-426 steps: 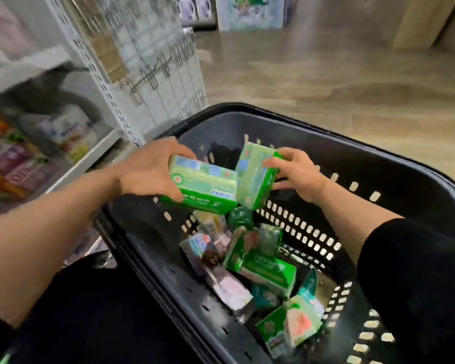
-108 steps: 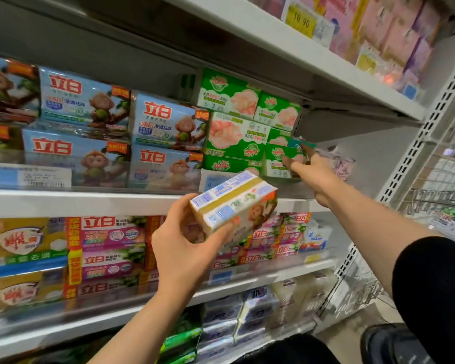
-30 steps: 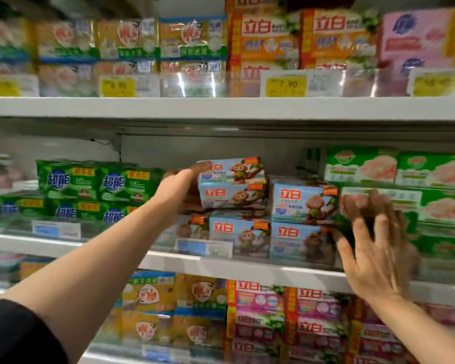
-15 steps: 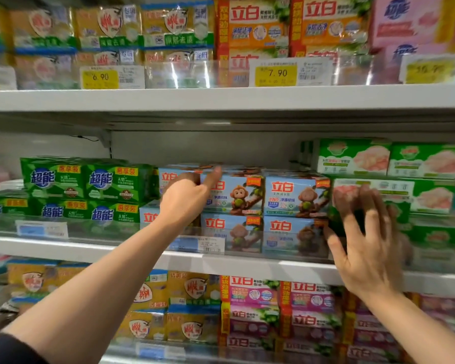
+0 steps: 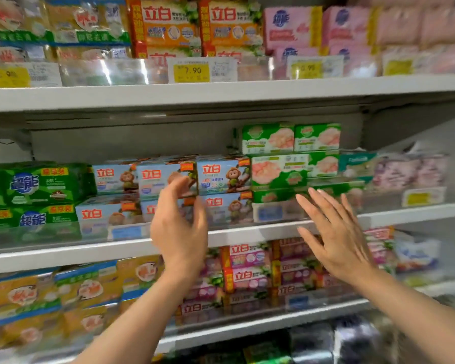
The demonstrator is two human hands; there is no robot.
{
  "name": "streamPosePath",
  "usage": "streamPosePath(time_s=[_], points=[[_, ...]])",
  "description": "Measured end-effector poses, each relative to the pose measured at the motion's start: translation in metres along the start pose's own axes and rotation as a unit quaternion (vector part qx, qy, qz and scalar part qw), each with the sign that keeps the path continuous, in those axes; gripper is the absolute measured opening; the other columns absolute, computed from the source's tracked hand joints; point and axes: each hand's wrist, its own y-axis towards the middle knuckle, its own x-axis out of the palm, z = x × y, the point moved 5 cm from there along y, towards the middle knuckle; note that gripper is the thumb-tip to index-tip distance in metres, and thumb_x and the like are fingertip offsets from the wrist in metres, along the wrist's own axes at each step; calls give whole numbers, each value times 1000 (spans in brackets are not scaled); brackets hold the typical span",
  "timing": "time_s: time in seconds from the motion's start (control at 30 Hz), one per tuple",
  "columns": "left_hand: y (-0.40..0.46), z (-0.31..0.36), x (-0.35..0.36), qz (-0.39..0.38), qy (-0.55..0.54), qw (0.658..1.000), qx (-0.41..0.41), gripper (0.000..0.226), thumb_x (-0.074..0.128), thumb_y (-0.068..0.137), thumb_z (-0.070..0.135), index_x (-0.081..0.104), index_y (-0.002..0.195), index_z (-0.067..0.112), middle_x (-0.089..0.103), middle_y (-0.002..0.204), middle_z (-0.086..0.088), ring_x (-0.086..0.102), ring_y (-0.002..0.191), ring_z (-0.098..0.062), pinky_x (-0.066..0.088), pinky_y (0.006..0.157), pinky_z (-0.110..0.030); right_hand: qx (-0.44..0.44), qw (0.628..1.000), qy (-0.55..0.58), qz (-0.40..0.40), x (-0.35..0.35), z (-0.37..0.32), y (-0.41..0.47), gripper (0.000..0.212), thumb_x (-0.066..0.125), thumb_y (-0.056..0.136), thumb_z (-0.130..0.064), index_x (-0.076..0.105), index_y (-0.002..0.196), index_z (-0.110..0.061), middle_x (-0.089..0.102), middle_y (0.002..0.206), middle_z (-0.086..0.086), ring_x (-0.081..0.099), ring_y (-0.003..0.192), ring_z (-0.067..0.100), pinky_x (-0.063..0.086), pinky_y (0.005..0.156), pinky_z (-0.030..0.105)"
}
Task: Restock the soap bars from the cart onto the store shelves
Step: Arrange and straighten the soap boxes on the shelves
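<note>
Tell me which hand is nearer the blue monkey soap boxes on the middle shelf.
Left. The left hand hangs right in front of the blue monkey soap boxes, fingers loosely curled and empty. The right hand is off to their right, open before the green soap boxes.

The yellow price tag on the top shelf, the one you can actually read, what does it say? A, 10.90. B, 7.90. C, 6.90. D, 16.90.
B: the yellow price tag on the top shelf edge, below the orange soap packs, reads 7.90; the other yellow tags are too blurred to read.
</note>
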Motion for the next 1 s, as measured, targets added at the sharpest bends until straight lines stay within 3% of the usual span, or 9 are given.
streamPosePath(time_s=[0.07, 0.17, 0.37, 0.47, 0.57, 0.7, 0.77, 0.9, 1.0], points=[[-40, 36, 46, -132, -88, 987, 10, 32, 65, 86, 11, 60, 118, 13, 65, 111, 0, 64, 100, -14, 51, 89, -26, 23, 999, -19, -19, -33, 31, -28, 55, 39, 93, -41, 40, 144, -21, 46, 144, 9, 40, 135, 27, 20, 115, 52], [-106, 105, 107, -299, -199, 933, 27, 35, 57, 83, 28, 61, 115, 13, 65, 108, 2, 65, 95, -13, 55, 84, -36, 75, 994, -64, -49, -92, 80, -84, 52, 43, 89, -38, 50, 134, -14, 55, 132, 12, 51, 122, 31, 23, 113, 53], [-253, 238, 178, -545, -317, 776, 34, 37, 65, 81, 7, 60, 117, 11, 62, 112, -2, 62, 96, -10, 57, 79, -34, 178, 961, -175, -116, -208, 151, -248, 28, 49, 86, -27, 63, 105, -11, 62, 103, 7, 57, 103, 28, 25, 111, 46], [-318, 287, 197, -631, -321, 700, 95, 41, 68, 79, 1, 60, 119, 9, 60, 115, -6, 61, 101, -12, 55, 84, -34, 233, 937, -224, -133, -241, 173, -329, 23, 52, 82, -23, 64, 97, -10, 62, 96, 7, 57, 97, 28, 29, 107, 43], [-376, 321, 212, -713, -264, 622, 185, 50, 72, 80, 13, 54, 126, 10, 53, 120, -10, 56, 112, -22, 49, 91, -35, 301, 911, -221, -174, -254, 187, -393, 25, 46, 78, -25, 63, 91, -12, 62, 89, 7, 57, 89, 29, 37, 94, 41], [-439, 347, 230, -785, -188, 522, 276, 66, 74, 81, 23, 43, 137, 10, 45, 133, -11, 44, 124, -25, 38, 99, -31, 390, 841, -192, -324, -245, 204, -466, 17, 58, 71, -18, 61, 84, -9, 60, 79, 10, 59, 79, 36, 47, 72, 41], [-464, 355, 241, -792, -159, 506, 301, 72, 75, 79, 23, 39, 140, 8, 43, 136, -13, 42, 127, -26, 33, 101, -30, 417, 802, -162, -396, -238, 205, -496, 23, 64, 79, -26, 61, 93, -8, 62, 90, 12, 58, 91, 35, 45, 75, 40], [-511, 363, 267, -787, -114, 514, 321, 66, 74, 75, 20, 44, 132, 6, 46, 131, -13, 44, 126, -30, 39, 101, -39, 473, 727, -96, -489, -227, 184, -546, 63, 56, 77, -70, 56, 106, -15, 66, 102, 9, 60, 98, 31, 44, 76, 32], [-548, 363, 281, -795, -63, 503, 332, 55, 71, 77, 17, 48, 125, 5, 49, 126, -15, 49, 120, -35, 45, 95, -44, 455, 668, -39, -588, -206, 144, -590, 85, 58, 76, -71, 37, 133, -10, 62, 104, 15, 62, 97, 34, 50, 85, 36]])
